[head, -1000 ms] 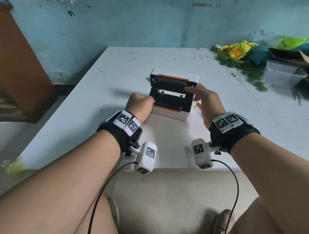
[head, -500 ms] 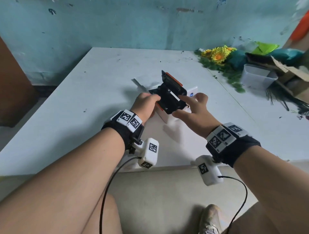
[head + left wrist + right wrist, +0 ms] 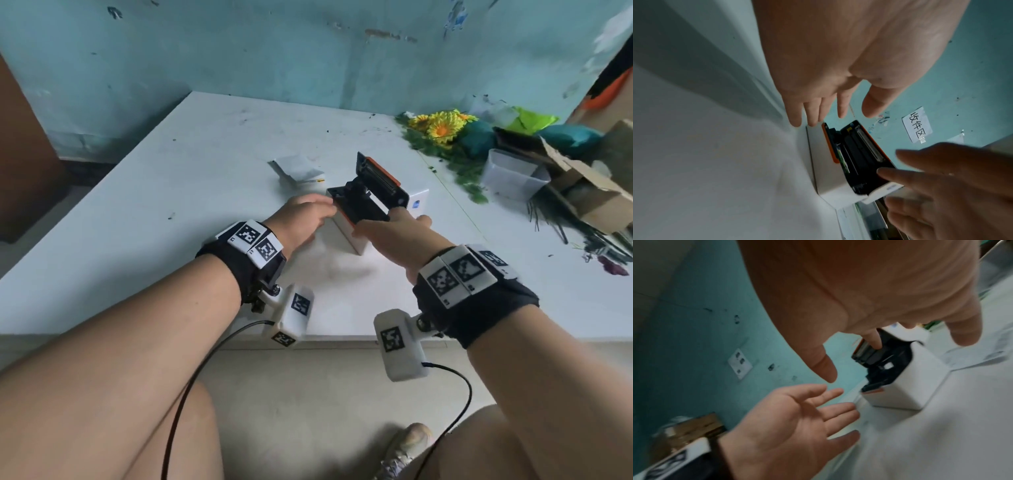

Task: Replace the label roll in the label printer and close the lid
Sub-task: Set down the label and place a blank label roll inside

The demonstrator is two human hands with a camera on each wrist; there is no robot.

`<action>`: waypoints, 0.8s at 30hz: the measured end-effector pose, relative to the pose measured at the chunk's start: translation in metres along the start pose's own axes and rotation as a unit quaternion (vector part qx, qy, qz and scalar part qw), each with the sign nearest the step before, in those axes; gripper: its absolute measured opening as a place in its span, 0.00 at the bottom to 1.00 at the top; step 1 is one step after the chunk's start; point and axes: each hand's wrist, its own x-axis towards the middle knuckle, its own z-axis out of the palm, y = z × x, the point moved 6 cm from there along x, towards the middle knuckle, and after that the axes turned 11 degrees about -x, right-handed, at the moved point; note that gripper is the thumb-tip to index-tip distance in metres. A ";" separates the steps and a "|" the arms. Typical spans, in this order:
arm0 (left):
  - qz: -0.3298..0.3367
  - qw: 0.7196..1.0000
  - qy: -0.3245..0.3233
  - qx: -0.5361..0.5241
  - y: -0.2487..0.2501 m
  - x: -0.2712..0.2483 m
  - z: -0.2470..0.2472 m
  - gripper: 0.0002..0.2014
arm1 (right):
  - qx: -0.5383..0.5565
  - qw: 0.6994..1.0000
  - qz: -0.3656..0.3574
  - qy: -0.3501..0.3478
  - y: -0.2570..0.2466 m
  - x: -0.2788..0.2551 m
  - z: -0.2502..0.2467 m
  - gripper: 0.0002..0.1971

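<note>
The label printer (image 3: pixel 356 236), white with orange trim, stands at an angle on the white table (image 3: pixel 171 205). Its lid (image 3: pixel 380 176) is tilted up and the black bay is exposed; I see no roll inside. My left hand (image 3: pixel 305 219) has straight fingers, with the fingertips (image 3: pixel 797 121) at the printer's (image 3: pixel 828 175) left corner. My right hand (image 3: pixel 394 229) stretches its index finger (image 3: pixel 874 341) onto the black inner side of the lid (image 3: pixel 865 352). In the right wrist view the left hand (image 3: pixel 797 415) lies palm-up beside the printer (image 3: pixel 910 386), holding nothing.
A flat grey-white packet (image 3: pixel 298 169) lies on the table behind the printer, to the left. Artificial flowers (image 3: pixel 442 128), a clear plastic tub (image 3: pixel 510 174) and a cardboard box (image 3: pixel 589 185) crowd the right side. The table's front edge is close to my wrists.
The printer has been turned to an angle. My left hand has let go of its front and straightened its fingers. My right hand moved from the lid's side to its near end.
</note>
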 end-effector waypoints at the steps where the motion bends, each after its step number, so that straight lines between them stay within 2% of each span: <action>1: 0.002 1.000 0.009 0.003 0.001 0.001 -0.007 0.13 | 0.023 1.000 -0.011 0.007 -0.010 -0.001 0.003 0.36; 3: -0.006 1.000 0.029 -0.004 0.000 0.002 -0.024 0.11 | 0.086 0.995 -0.055 0.000 -0.036 -0.006 0.010 0.38; 4: -0.009 0.999 0.044 -0.011 -0.001 0.001 -0.033 0.11 | 0.127 0.989 -0.075 -0.019 -0.049 -0.007 0.016 0.36; 5: -0.011 0.998 0.065 -0.019 -0.003 0.000 -0.043 0.12 | 0.168 0.981 -0.092 -0.040 -0.062 -0.007 0.023 0.28; 7: -0.013 0.993 0.105 -0.053 -0.008 0.000 -0.061 0.11 | 0.248 0.963 -0.083 -0.061 -0.078 0.002 0.033 0.09; 8: -0.015 0.990 0.121 -0.070 -0.010 0.000 -0.069 0.10 | 0.276 0.957 -0.063 -0.068 -0.082 0.007 0.038 0.05; 9: -0.017 0.988 0.134 -0.080 -0.011 0.000 -0.075 0.09 | 0.286 0.954 -0.044 -0.082 -0.085 0.013 0.043 0.07; 11: -0.025 0.985 0.146 -0.089 -0.012 0.002 -0.084 0.07 | 0.266 0.958 -0.008 -0.103 -0.083 0.027 0.055 0.19; 13: -0.023 0.985 0.150 -0.084 -0.012 0.009 -0.089 0.05 | 0.271 0.958 0.018 -0.089 -0.077 0.044 0.060 0.23; 18: -0.027 0.985 0.151 -0.076 -0.014 0.027 -0.098 0.05 | 0.354 0.931 0.065 -0.061 -0.074 0.084 0.060 0.16; 19: -0.040 0.984 0.148 -0.086 -0.010 0.031 -0.098 0.05 | 0.348 0.933 0.070 -0.061 -0.074 0.090 0.058 0.17; 22: -0.083 0.980 0.120 -0.133 0.012 0.058 -0.093 0.13 | 0.337 0.938 0.071 -0.039 -0.077 0.110 0.049 0.23; 24: -0.097 0.976 0.094 -0.170 0.030 0.074 -0.087 0.08 | 0.358 0.931 0.065 -0.043 -0.087 0.122 0.043 0.23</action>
